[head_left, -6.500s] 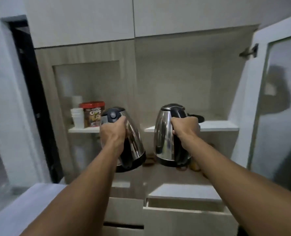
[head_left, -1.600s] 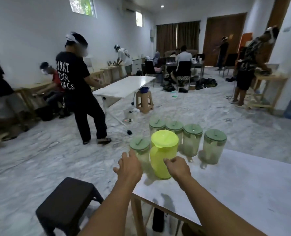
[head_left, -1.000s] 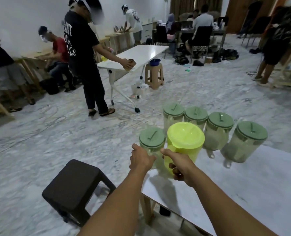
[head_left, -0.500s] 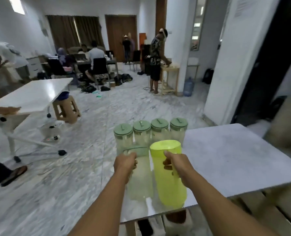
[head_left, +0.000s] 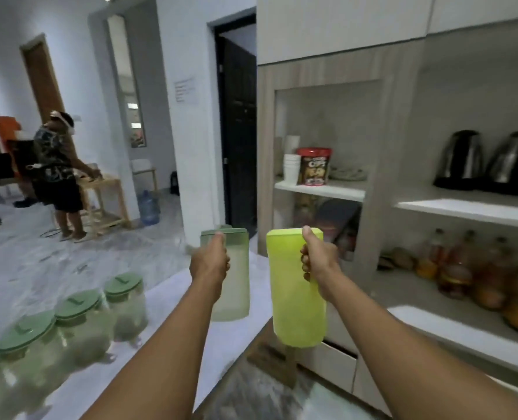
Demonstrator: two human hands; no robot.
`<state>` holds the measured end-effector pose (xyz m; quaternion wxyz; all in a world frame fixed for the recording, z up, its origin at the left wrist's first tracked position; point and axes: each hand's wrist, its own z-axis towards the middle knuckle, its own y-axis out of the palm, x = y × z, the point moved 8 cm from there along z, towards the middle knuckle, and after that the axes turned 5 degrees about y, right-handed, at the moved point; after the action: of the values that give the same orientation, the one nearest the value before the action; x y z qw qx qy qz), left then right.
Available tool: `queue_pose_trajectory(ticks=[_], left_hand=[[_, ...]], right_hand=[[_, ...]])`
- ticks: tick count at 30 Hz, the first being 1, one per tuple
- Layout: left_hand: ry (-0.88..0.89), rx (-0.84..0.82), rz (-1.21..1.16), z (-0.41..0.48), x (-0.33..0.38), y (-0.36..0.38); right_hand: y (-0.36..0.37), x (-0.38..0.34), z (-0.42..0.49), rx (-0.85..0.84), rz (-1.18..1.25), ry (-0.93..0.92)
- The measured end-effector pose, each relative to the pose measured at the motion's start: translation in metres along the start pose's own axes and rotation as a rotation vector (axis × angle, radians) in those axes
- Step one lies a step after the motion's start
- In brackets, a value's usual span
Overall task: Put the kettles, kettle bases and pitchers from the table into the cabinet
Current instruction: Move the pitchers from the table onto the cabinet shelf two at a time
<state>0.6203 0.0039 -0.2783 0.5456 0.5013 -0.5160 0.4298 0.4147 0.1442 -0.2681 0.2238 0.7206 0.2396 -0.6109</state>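
Lime-yellow pitcher (head_left: 297,292) hangs upright in the right hand (head_left: 319,259), frosted green pitcher (head_left: 232,274) in the left hand (head_left: 210,262), both fists wrapped tight on the handles. The cabinet shelf (head_left: 469,209) sits ahead-right, nearer the right grip. Count: two kettles (head_left: 487,159) shelved, three lidded pitchers (head_left: 85,316) clearly visible along the bench (head_left: 166,292) left edge.

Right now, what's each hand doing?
Left hand: closed on the handle of the pale green pitcher.
Right hand: closed on the handle of the bright yellow-green pitcher.
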Motion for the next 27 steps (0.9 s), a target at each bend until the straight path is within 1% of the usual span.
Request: queue_pose_trajectory(ticks=[4,7,9,11,13,16,19,24,27], left_hand=[[0.103,-0.219,0.001,-0.028,0.026,0.148],[0.187,-0.336,-0.003,-0.054,0.04,0.256],[0.226,-0.377,0.0,-0.071,0.052,0.326],[0.248,-0.384,0.036,-0.082,0.061,0.389],[0.256,-0.392,0.031,-0.09,0.069,0.446],[0.288,-0.422,-0.012,-0.091,0.077,0.521],[0.307,-0.467,-0.041,-0.08,0.082,0.577],[0.355,-0.466,-0.006,-0.022,0.078,0.65],[0.338,-0.463,0.052,0.024,0.065,0.688]], right_hand=[[-0.136,-0.039,0.039,0.259,0.091,-0.084],[-0.232,-0.069,0.069,0.389,0.133,-0.159],[-0.29,-0.09,0.086,0.458,0.163,-0.192],[-0.342,-0.109,0.101,0.537,0.173,-0.219],[-0.383,-0.131,0.12,0.568,0.173,-0.261],[-0.424,-0.161,0.157,0.59,0.175,-0.329],[-0.445,-0.186,0.2,0.603,0.196,-0.383],[-0.456,-0.21,0.288,0.602,0.228,-0.428],[-0.457,-0.214,0.342,0.617,0.243,-0.443]])
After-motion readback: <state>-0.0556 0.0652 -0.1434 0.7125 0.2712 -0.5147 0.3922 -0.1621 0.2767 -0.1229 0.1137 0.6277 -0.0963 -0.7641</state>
